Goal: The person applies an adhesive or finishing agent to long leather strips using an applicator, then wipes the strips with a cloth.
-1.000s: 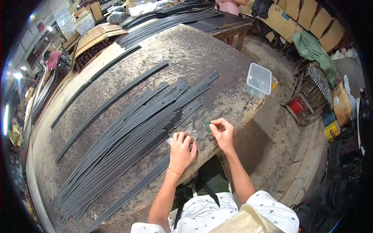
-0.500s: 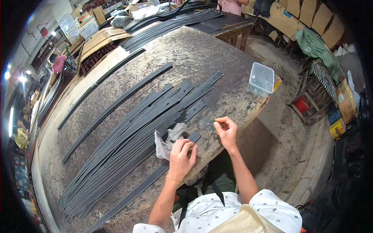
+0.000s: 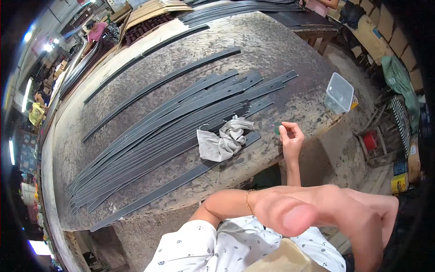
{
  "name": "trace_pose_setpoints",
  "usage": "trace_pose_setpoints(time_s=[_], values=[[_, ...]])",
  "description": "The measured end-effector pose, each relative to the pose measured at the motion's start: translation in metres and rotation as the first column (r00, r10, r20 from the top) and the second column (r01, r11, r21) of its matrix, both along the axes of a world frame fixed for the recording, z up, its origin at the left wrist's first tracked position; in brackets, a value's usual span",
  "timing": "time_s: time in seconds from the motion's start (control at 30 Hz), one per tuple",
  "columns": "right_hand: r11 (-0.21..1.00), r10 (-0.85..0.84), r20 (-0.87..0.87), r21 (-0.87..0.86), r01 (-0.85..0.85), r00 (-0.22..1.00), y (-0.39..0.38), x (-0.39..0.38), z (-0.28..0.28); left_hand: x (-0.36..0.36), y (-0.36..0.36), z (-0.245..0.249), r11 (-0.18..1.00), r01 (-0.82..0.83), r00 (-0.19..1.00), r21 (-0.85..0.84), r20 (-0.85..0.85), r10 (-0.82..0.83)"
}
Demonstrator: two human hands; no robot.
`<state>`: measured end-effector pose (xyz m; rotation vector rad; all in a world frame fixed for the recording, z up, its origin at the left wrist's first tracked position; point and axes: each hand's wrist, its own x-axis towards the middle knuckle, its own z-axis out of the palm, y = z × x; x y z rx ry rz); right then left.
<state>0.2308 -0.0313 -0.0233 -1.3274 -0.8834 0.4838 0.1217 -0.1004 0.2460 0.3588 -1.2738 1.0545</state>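
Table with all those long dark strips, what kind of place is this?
Probably a workshop or small factory: long dark strips lie side by side on a worn table, more are stacked on a bench behind, and other people are far left.

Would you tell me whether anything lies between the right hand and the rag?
Nothing visible does: only bare table separates the right hand, pinching a green bit, from the rag on the strips.

The left hand [image 3: 326, 213] is blurred near the lens; whatever the right hand [image 3: 291, 138] pinches is too small to tell.
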Motion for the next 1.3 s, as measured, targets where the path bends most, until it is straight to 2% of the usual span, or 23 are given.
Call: trace_pose_setpoints(time_s=[0.07,0.27,0.4,0.47,0.5,0.53,0.57,0.6,0.67,0.7,0.73,0.77,0.8,0.87,0.93,1.0,1.03,1.07,1.1,1.13,1.2,1.27,1.3], values=[[1.0,0.011,-0.012,-0.005,-0.011,1.0,-0.001,-0.001,-0.001,-0.031,0.019,-0.01,0.931,0.262,0.893,0.254,-0.429,-0.134],[0.999,0.002,0.038,0.047,-0.004,0.999,0.002,-0.002,0.002,-0.048,0.028,-0.009,0.946,0.151,0.835,0.287,-0.55,0.034],[0.999,0.031,-0.032,0.042,-0.029,0.999,0.0,0.0,-0.001,-0.047,0.027,-0.013,0.945,0.15,0.767,0.291,-0.638,0.075],[1.0,-0.001,-0.042,0.024,0.002,0.999,0.0,0.001,-0.002,-0.032,0.015,-0.05,0.999,0.022,0.887,0.044,-0.461,0.001],[0.998,-0.023,-0.04,0.053,0.025,0.999,0.003,0.003,-0.008,-0.057,0.027,-0.081,0.984,-0.035,0.544,0.176,-0.822,0.166],[0.999,-0.043,-0.037,0.009,0.044,0.998,0.004,0.004,-0.009,-0.07,0.03,-0.094,0.959,-0.247,0.26,0.138,-0.944,0.203],[0.999,-0.029,-0.139,0.021,0.032,0.99,0.001,-0.001,0.001,-0.08,0.055,-0.113,0.778,-0.326,-0.076,0.538,-0.835,0.545],[0.998,-0.034,-0.12,0.05,0.04,0.992,-0.001,-0.003,0.008,-0.086,0.07,-0.135,0.561,-0.276,-0.402,0.78,-0.624,0.67],[0.997,-0.066,-0.099,0.04,0.07,0.993,-0.001,-0.005,0.006,-0.088,0.097,-0.183,0.279,-0.146,-0.76,0.949,-0.288,0.582],[0.996,-0.065,-0.132,0.048,0.072,0.989,0.0,-0.005,0.006,-0.09,0.108,-0.203,0.137,-0.061,-0.81,0.989,-0.129,0.572],[0.995,-0.06,-0.161,0.067,0.071,0.985,0.002,-0.005,0.008,-0.088,0.116,-0.209,-0.016,0.029,-0.843,0.999,0.033,0.536],[0.995,-0.053,-0.173,0.077,0.067,0.983,0.003,-0.005,0.009,-0.087,0.119,-0.215,-0.064,0.078,-0.858,0.995,0.1,0.504],[0.995,-0.052,-0.173,0.07,0.065,0.984,0.002,-0.005,0.01,-0.086,0.12,-0.221,-0.056,0.079,-0.859,0.995,0.096,0.503],[0.997,-0.027,-0.16,0.062,0.037,0.987,0.002,-0.004,0.01,-0.084,0.124,-0.227,-0.073,0.216,-0.8,0.974,0.219,0.559],[0.998,-0.007,-0.157,0.067,0.018,0.987,0.0,-0.003,0.012,-0.084,0.126,-0.231,-0.063,0.2,-0.77,0.978,0.197,0.606],[0.997,0.012,-0.163,0.08,0.001,0.987,0.0,-0.003,0.011,-0.083,0.129,-0.23,-0.147,0.256,-0.736,0.955,0.292,0.611],[0.994,0.022,-0.167,0.111,-0.003,0.986,0.0,-0.002,0.01,-0.085,0.134,-0.226,-0.101,0.193,-0.73,0.976,0.211,0.65],[0.99,0.03,-0.169,0.14,-0.006,0.985,0.001,-0.001,0.009,-0.085,0.137,-0.217,-0.097,0.198,-0.726,0.975,0.213,0.654],[0.991,0.024,-0.173,0.133,-0.001,0.985,0.001,0.0,0.008,-0.085,0.14,-0.207,0.18,0.222,-0.696,0.958,0.027,0.717],[0.987,0.037,-0.227,0.163,0.0,0.973,0.002,-0.001,0.008,-0.085,0.141,-0.203,0.44,0.254,-0.671,0.861,-0.171,0.722],[0.984,0.049,-0.282,0.18,0.003,0.958,0.001,-0.001,0.007,-0.084,0.145,-0.219,0.501,0.245,-0.654,0.83,-0.24,0.717],[0.981,0.069,-0.283,0.195,-0.013,0.957,0.002,0.002,0.006,-0.08,0.145,-0.223,0.009,0.128,-0.63,0.992,0.074,0.773],[0.983,0.068,-0.288,0.18,-0.016,0.955,0.0,0.002,0.005,-0.079,0.144,-0.225,0.044,0.207,-0.678,0.977,0.111,0.727]])
